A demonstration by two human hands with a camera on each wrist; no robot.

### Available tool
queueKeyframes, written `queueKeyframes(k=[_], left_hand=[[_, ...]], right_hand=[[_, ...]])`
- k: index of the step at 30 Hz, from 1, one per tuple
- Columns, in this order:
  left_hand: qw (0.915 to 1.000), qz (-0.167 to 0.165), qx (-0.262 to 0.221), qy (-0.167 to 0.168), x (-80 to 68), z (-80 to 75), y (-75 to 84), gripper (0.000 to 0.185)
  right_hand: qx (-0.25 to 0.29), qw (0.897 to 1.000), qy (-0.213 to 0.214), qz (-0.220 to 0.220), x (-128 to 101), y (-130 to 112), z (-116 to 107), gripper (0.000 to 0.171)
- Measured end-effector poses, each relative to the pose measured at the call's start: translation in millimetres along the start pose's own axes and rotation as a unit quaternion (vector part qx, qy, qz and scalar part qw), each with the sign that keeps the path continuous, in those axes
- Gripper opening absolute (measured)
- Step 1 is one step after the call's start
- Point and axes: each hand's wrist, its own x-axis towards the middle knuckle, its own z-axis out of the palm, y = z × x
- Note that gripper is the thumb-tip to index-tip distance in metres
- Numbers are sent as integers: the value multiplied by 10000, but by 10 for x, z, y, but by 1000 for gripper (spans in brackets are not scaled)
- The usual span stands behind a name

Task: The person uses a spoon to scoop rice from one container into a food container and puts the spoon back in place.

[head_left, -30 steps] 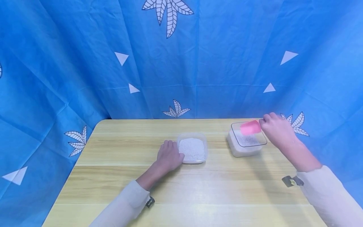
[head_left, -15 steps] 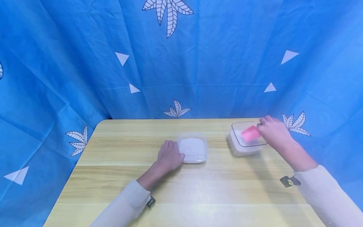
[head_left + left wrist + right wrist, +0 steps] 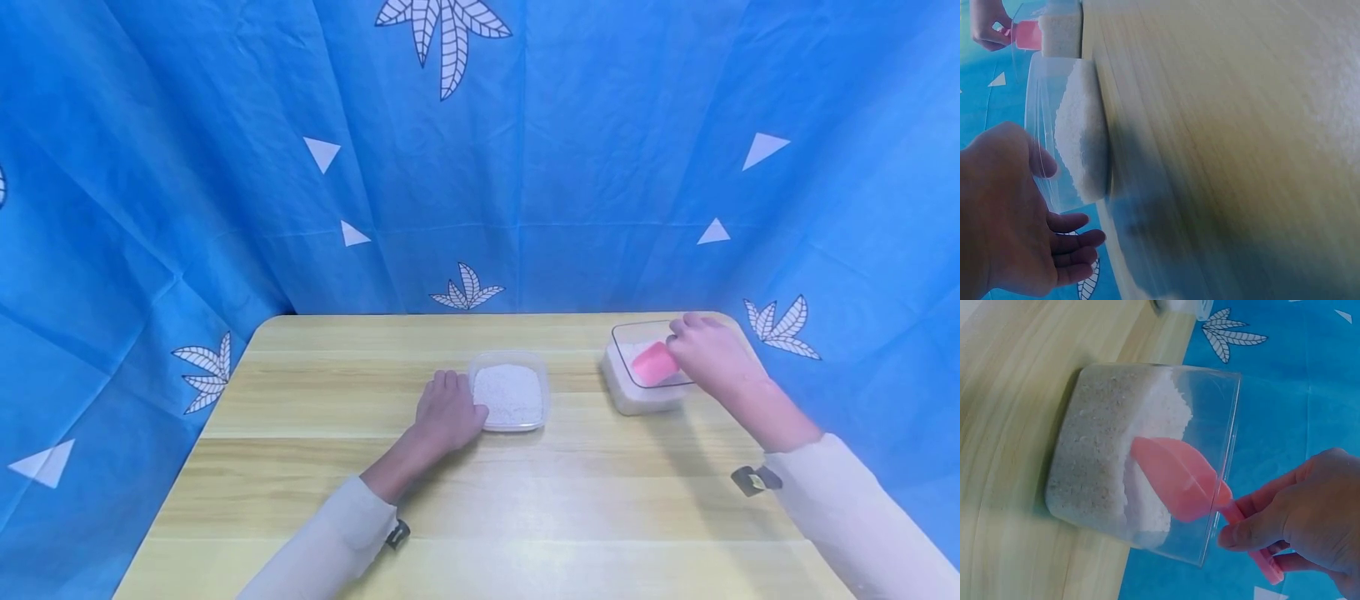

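Note:
In the head view, my right hand (image 3: 711,354) pinches the handle of a pink scoop (image 3: 655,364). The scoop's bowl dips into a clear square container (image 3: 1213,394), its tip in the white rice-like grains (image 3: 1100,450) there. Thumb and fingers wrap the handle just outside the rim in the right wrist view. My left hand (image 3: 450,411) lies beside a second, shallower clear container (image 3: 1044,87), also holding white grains (image 3: 508,394). Its thumb touches that container's wall, while the other fingers (image 3: 1075,240) extend loosely beside it.
Both containers stand on a light wooden table (image 3: 300,467), the deeper one at the right near the back edge. A blue curtain (image 3: 600,167) with leaf and triangle prints hangs behind and around the table.
The pink scoop has gone down and slightly left, from above the right container into its grains, with my right hand following. My left hand has stayed in place.

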Motion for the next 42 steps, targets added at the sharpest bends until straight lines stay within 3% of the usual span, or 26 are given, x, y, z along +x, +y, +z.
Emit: queueKeyframes(k=[9,28,37,42], left_hand=[[10000,41,45,29,-11,16,-4,45],[10000,-11,-84,8,7,15,-20,45],[9999,-60,-139,-7,7,29,-29,45],[9999,-41,-118,1,7,23,-25,46]], right_hand=[[-318,9985,-73,-441,83,-109,55,21],[-410,9980,-71,-479,189,-230,142,18],[-117,9990,-153,-414,186,-315,170,28],[53,9994,-159,-304,200,-295,195,25]])
